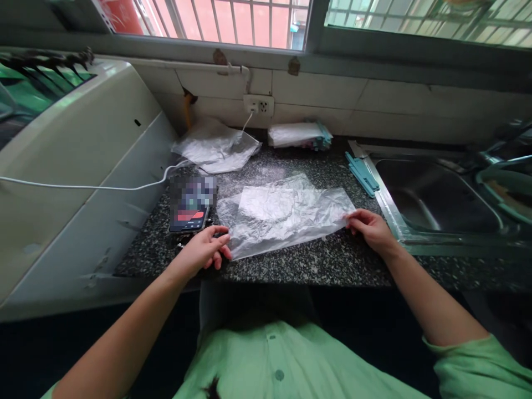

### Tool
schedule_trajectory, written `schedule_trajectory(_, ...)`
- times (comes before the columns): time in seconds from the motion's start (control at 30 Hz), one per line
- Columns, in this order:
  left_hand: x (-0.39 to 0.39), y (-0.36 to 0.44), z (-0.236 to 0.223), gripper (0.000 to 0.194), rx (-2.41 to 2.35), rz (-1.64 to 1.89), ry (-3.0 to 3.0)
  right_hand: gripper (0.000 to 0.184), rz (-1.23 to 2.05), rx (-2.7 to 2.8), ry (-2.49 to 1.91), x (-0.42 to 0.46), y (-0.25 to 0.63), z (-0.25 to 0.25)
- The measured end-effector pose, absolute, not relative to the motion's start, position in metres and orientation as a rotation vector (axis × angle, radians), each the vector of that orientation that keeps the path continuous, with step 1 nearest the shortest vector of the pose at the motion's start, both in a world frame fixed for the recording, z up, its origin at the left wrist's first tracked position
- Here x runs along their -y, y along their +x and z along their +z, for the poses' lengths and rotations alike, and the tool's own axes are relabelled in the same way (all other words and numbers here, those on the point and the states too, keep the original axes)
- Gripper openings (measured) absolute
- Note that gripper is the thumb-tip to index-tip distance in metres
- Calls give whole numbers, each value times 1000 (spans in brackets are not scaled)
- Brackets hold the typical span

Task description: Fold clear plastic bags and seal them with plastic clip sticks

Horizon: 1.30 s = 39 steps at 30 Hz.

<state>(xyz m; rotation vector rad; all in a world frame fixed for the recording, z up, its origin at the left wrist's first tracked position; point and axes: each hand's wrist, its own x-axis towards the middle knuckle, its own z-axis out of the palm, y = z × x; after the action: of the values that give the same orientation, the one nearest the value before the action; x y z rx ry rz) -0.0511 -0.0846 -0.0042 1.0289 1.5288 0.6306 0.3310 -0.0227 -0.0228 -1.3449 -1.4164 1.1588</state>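
Observation:
A clear, crinkled plastic bag (pixel 320 208) lies flat on the speckled counter before me, with a white rectangular sheet (pixel 266 204) showing in or under it. My right hand (pixel 369 228) pinches the bag's right corner between thumb and fingers. At the opposite end, my left hand (pixel 210 247) is beside the bag's near-left corner. Its fingers are loosely curled and apart, with nothing visible between them. Just beyond that hand is a phone (pixel 187 221), its screen partly blurred out.
More clear plastic bags (pixel 224 147) lie at the back left, by a white cable (pixel 124 188). A bundle of white packets (pixel 297 136) is against the tiled wall. Light-blue strips (pixel 361 174) rest beside the steel sink (pixel 436 194). A cream-coloured appliance (pixel 83 127) borders the left.

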Motion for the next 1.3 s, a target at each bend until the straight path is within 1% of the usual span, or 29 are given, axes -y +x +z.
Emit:
schedule_trajectory(0.2,76,-47,-4,32,-1530,497,1079,24,1165,1485,-1282,10,326,-23)
schedule_trajectory(0.3,74,-44,-7,28,-1549,491,1176,22,1166,1535,-1289,3,324,-21)
schedule_trajectory(0.37,79,-44,-11,26,-1549,595,1249,22,1165,1545,-1310,-1,323,-20)
schedule_trajectory(0.5,101,-44,-24,23,-1608,947,1412,24,1185,1540,-1375,-8,321,-19)
schedule_trajectory(0.67,134,-41,-43,12,-1717,1182,1682,31,1190,1560,-1443,-19,313,-18)
schedule_trajectory(0.77,145,-37,-54,6,-1699,1323,1842,34,1168,1558,-1421,-27,305,-19)
schedule_trajectory(0.9,148,-31,-62,3,-1723,1482,1829,38,1171,1554,-1394,-38,298,-21)
schedule_trajectory(1.03,148,-26,-60,5,-1838,1484,1683,38,1209,1658,-1319,-40,305,-22)
schedule_trajectory(1.23,148,-26,-59,7,-1948,1455,1464,36,955,1970,-1174,-38,322,-24)
schedule_trajectory(1.3,149,-26,-60,9,-1952,1438,1438,28,936,2011,-1146,-39,322,-26)
